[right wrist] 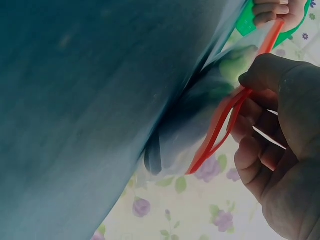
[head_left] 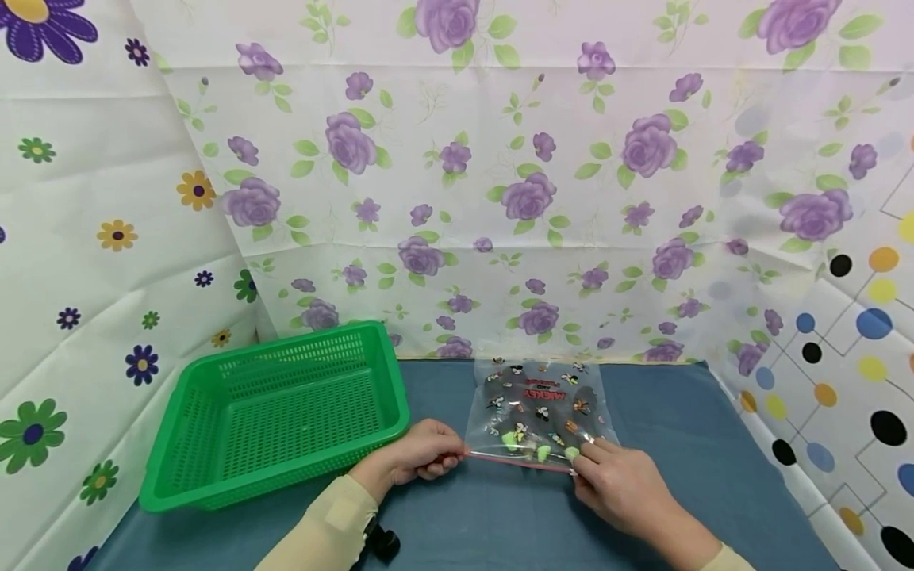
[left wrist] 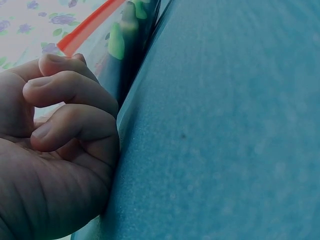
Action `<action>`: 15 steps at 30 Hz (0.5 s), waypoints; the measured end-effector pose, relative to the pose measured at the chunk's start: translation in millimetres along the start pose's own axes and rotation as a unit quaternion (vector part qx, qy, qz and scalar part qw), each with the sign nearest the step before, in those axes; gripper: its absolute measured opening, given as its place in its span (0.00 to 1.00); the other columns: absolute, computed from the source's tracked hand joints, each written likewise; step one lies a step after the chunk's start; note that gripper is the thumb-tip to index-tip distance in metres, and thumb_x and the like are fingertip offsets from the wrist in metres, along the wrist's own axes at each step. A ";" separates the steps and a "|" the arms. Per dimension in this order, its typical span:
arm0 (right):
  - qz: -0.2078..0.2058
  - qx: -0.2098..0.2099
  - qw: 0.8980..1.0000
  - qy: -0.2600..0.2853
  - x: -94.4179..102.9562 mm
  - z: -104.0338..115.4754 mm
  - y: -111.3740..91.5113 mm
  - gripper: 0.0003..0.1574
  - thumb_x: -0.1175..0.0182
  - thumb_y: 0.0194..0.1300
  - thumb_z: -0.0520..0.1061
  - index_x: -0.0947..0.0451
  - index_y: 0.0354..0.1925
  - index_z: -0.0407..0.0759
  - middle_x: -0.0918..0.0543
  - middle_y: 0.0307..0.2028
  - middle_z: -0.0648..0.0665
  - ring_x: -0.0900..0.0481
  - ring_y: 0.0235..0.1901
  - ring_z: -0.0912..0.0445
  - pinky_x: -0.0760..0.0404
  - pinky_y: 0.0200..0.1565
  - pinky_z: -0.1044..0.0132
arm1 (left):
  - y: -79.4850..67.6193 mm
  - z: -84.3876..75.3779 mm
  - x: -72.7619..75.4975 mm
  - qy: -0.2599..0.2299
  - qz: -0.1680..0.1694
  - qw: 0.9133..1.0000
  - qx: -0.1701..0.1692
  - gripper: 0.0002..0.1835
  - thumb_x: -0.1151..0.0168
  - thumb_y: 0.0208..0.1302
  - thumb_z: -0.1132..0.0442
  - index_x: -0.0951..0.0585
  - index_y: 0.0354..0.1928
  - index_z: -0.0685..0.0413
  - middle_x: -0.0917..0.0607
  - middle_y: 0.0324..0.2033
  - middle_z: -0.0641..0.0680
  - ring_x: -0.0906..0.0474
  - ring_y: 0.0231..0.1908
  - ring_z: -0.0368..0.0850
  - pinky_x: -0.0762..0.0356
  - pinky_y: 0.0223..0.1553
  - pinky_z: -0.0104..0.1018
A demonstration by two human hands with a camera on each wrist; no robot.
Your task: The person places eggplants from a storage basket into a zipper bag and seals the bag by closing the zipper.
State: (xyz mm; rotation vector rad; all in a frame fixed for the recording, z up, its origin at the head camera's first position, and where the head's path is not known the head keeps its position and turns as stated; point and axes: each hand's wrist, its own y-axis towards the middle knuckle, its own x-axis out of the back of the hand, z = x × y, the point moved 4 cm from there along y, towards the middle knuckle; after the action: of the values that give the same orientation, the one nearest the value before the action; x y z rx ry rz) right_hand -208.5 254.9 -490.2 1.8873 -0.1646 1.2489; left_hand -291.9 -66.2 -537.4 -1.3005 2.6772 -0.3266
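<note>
A clear zip-lock bag (head_left: 544, 404) printed with small cartoon figures and red lettering lies on the blue cloth. Light-green pieces and dark shapes show through its plastic; what they are I cannot tell. Along its near edge runs a red zip strip (head_left: 516, 460). My left hand (head_left: 420, 454) pinches the left end of that strip, its other fingers curled. At the right part of the strip, my right hand (head_left: 627, 485) pinches with thumb and fingers. In the right wrist view, the red edge (right wrist: 212, 132) is parted into two bands beyond the thumb, toward the right end.
A green plastic basket (head_left: 397, 388) with meshed walls stands to the left, close to my left wrist. Blue cloth (head_left: 471, 523) covers the table. Flower-printed sheets (head_left: 443, 198) hang behind and on the left; a dotted one (head_left: 871, 373) is on the right.
</note>
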 end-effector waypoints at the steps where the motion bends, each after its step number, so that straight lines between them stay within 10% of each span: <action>1: 0.000 0.001 1.000 0.001 0.6 -0.5 -0.8 0.26 0.23 0.53 0.39 0.32 0.26 0.58 0.34 0.26 0.61 0.42 0.26 0.65 0.44 0.25 0.72 | 0.0 0.1 0.0 0.000 0.000 1.000 0.000 0.11 0.34 0.74 0.63 0.14 0.33 0.63 0.26 0.17 0.47 0.40 0.14 0.34 0.46 0.16 0.29; 15: 0.002 0.001 1.000 0.000 6.1 -10.9 -13.6 0.21 0.24 0.52 0.39 0.28 0.27 0.58 0.29 0.28 0.61 0.35 0.27 0.65 0.39 0.24 0.72 | -0.1 -0.1 -0.2 0.000 0.002 1.000 0.002 0.12 0.33 0.74 0.63 0.15 0.32 0.63 0.26 0.17 0.47 0.39 0.14 0.34 0.46 0.16 0.29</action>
State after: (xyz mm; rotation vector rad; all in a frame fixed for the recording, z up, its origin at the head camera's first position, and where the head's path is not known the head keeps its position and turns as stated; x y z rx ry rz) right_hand -206.0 273.2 -491.6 1.8903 -0.1666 1.2520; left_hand -291.7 -66.1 -537.3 -1.2933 2.6774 -0.3295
